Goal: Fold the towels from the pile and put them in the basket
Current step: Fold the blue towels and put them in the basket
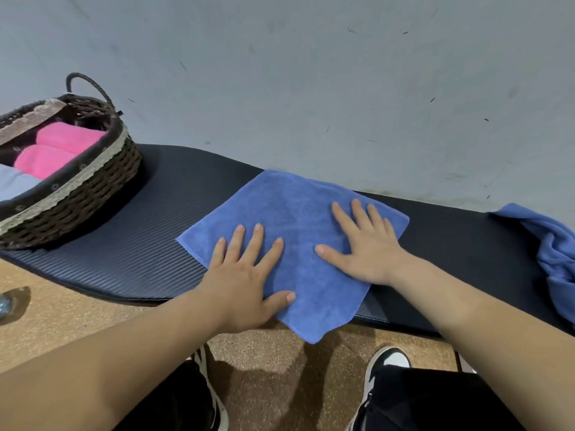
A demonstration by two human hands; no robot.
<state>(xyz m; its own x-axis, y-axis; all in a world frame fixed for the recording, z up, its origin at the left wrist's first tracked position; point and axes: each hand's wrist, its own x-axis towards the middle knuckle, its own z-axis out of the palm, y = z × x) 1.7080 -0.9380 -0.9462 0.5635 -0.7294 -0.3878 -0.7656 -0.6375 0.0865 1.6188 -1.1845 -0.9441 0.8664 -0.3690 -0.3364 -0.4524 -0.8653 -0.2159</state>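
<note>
The blue towel [289,241] lay spread flat on the black mat [155,225], turned like a diamond, with its nearest corner hanging over the mat's front edge toward the person. Both hands were pressed on it, palms down and fingers splayed, gripping nothing: the left hand [245,275] on the near-left part, the right hand [364,247] on the right part. The wicker basket [77,194] stood on the mat well off to the left, already holding two pink rolled towels [59,147] and a pale blue one [15,181]. A crumpled blue pile [557,253] sat at the mat's far right end. The left hand was clearly the nearer one to the basket. Judging by the flat towel, the fold was probably next, likely bringing one side across to the other, before carrying it leftward
</note>
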